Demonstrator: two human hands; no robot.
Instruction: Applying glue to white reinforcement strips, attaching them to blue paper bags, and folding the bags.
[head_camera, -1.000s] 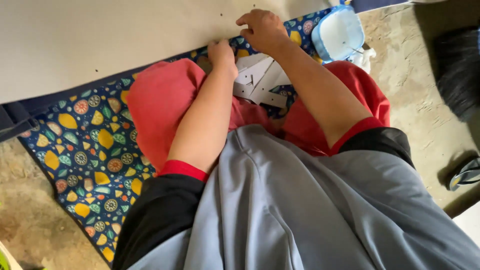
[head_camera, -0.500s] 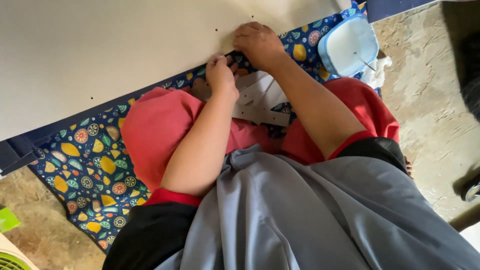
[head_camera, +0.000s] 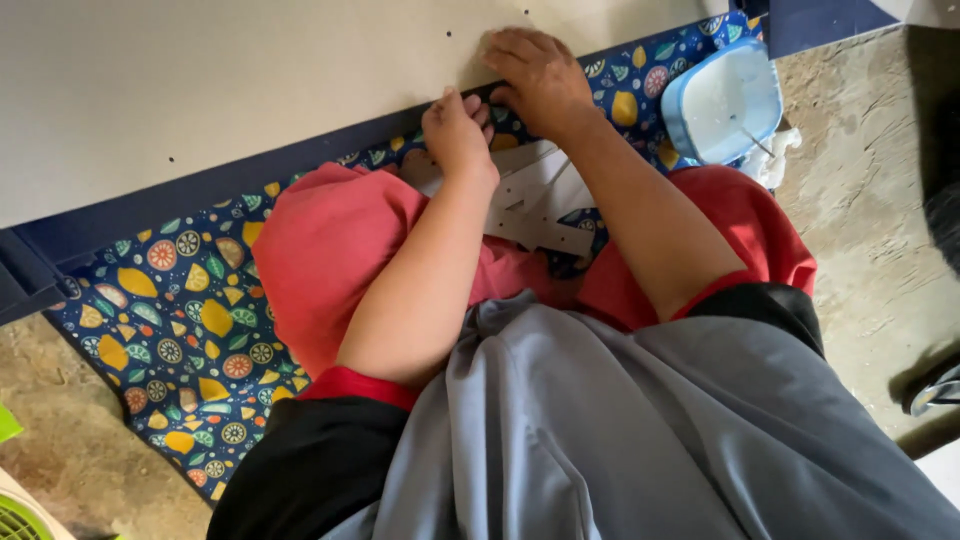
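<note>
A large pale grey board (head_camera: 230, 80) with a few small holes lies across the top of the head view, with a dark blue edge below it. My right hand (head_camera: 540, 72) lies palm down on the board's near edge, fingers curled over it. My left hand (head_camera: 456, 130) is closed into a loose fist just below that edge, fingertips at the board's underside; whether it holds anything is hidden. Several white flat cut-out pieces (head_camera: 540, 195) lie on my lap between my arms.
A blue mat (head_camera: 170, 310) patterned with yellow lemons and leaves covers the concrete floor (head_camera: 860, 200). A light blue plastic tub (head_camera: 722, 100) with a white cloth beside it stands at the upper right. My red-clad knees flank the white pieces.
The view shifted, so the board and tub sit slightly differently in frame. Both hands stayed at the board's near edge, my left hand closing up nearer my right.
</note>
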